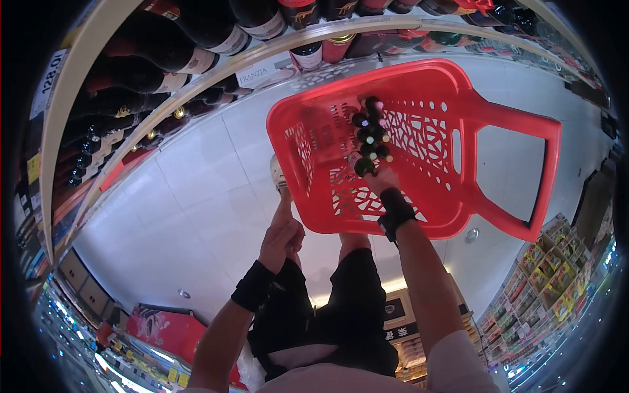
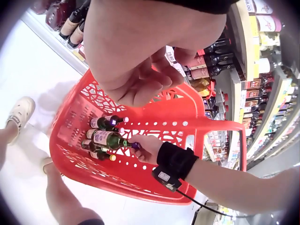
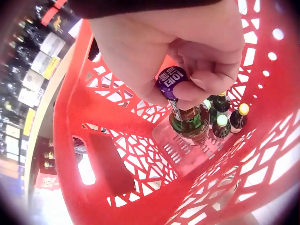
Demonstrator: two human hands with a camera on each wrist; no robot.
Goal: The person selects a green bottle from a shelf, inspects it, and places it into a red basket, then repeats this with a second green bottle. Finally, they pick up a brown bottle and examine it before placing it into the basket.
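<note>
My right hand reaches down into a red shopping basket. Thumb and fingers pinch a green glass bottle at its neck, just under a purple cap. The bottle stands tilted in the head view, and its pale label shows in the left wrist view. Several other dark bottles with light or yellow caps stand grouped beside it at the basket's end. Outside the basket, near its lower left rim, my left hand hangs with loosely curled fingers and nothing in them.
Wine bottles line the curved shelf along the left and top, with a Franzia box on the lower level. The basket's long handle sticks out to the right. A shoe stands on the pale floor beside the basket.
</note>
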